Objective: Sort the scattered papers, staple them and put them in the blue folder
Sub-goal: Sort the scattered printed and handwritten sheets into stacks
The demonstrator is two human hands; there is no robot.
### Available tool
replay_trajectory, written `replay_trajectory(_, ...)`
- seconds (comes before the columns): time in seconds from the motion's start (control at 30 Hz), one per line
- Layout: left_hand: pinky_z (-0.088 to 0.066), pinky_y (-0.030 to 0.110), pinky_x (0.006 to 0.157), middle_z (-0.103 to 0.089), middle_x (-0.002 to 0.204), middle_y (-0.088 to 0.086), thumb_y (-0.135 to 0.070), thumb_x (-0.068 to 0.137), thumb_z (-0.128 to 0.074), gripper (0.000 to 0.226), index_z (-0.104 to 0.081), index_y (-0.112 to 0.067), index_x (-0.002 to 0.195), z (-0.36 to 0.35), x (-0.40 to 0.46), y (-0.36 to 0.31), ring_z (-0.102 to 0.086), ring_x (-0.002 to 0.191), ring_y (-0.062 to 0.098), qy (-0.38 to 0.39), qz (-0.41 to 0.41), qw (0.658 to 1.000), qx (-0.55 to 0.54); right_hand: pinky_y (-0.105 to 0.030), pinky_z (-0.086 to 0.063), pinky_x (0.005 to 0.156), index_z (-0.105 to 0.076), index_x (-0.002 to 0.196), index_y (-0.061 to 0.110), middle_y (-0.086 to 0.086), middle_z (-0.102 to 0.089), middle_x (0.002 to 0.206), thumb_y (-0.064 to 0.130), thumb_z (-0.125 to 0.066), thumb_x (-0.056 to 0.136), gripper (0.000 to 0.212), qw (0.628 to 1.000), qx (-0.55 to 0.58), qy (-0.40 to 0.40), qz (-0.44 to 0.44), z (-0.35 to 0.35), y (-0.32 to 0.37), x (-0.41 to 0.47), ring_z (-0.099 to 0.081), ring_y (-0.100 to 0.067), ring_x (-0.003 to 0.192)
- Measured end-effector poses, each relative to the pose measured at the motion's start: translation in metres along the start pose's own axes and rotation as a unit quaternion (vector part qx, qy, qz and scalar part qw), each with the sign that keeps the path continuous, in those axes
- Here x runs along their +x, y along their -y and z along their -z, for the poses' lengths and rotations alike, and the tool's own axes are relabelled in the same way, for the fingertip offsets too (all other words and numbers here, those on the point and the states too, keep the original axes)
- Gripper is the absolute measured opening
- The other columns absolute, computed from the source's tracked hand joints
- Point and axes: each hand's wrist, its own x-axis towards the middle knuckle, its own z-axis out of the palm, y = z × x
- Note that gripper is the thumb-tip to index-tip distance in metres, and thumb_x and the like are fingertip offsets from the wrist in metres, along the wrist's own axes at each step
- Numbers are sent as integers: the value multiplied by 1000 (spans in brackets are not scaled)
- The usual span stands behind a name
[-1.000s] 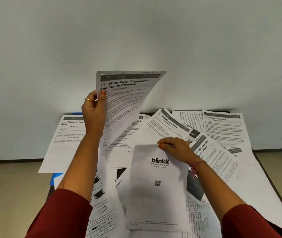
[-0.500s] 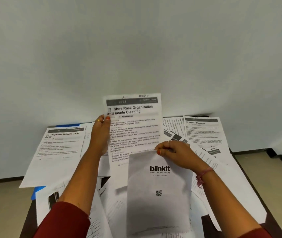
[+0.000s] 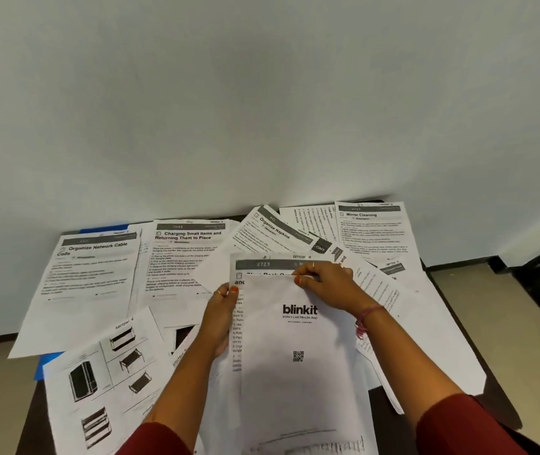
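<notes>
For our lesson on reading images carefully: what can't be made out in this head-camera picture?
- blue folder: head view, mostly buried under sheets; only edges show.
- Shoe Rack sheet: title and text covered by the blinkit sheet and both hands.
- Body text on the Mirror Cleaning sheet: too small and blurred.
- Stapler: none visible.

Soft, even indoor light — faint shadows, slight blur, wide-angle bending at edges.

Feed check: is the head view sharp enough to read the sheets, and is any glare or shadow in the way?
Head view: headings like Organize Network Cable Coils sheet and blinkit sheet read clearly, body text smears; no glare; soft shadow on the blinkit sheet's lower half; wide-angle bending at the wall line; both hands, left hand and right hand, sharp.
</notes>
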Motion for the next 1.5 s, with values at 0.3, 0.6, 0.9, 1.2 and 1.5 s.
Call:
replay_trajectory(0.3,-53,54,87,-71,100,15,-27,101,-44,22,-60,-14,109,-3,2,22,-67,90,35,-8,43,999,17,-34,-21,87,-68,96,28,7,-59,102,31,-56,94,12,999,-14,-34,-36,-33,-13,13,-53,-12,105)
replay_trajectory(0.6,-57,37,78,-72,98,9,-36,99,-43,28,-60,-16,109,-6,4,42,-69,88,26,-4,41,997,63,-40,-34,96,-72,101,24,6,-63,116,30,-60,91,17,999,-23,-42,-22,-48,-26,33,-47,-19,121)
replay_trajectory(0.9,-46,35,97,-61,109,-8,-49,94,-45,37,-54,-21,116,-18,4,53,-58,102,11,-64,15,993,93,-45,-33,103,-71,101,23,6,-69,106,29,-61,91,15,995,31,-20,-90,-54,-31,48,-58,-16,109)
replay_trajectory(1.2,-44,41,104,-57,129,5,-32,97,-48,45,-46,-9,136,-22,21,52,-54,120,22,-46,-39,981,183,-42,-30,102,-61,106,21,20,-56,110,26,-55,94,14,999,17,4,-45,-51,-36,58,-57,-13,107)
replay_trajectory(1.5,-45,17,70,-64,91,-7,-30,95,-55,13,-60,-19,101,-14,69,21,-60,86,11,-8,-72,972,223,-32,-42,90,-61,118,11,-7,-63,117,25,-48,99,26,996,-12,80,-22,-31,-51,73,-56,-18,103)
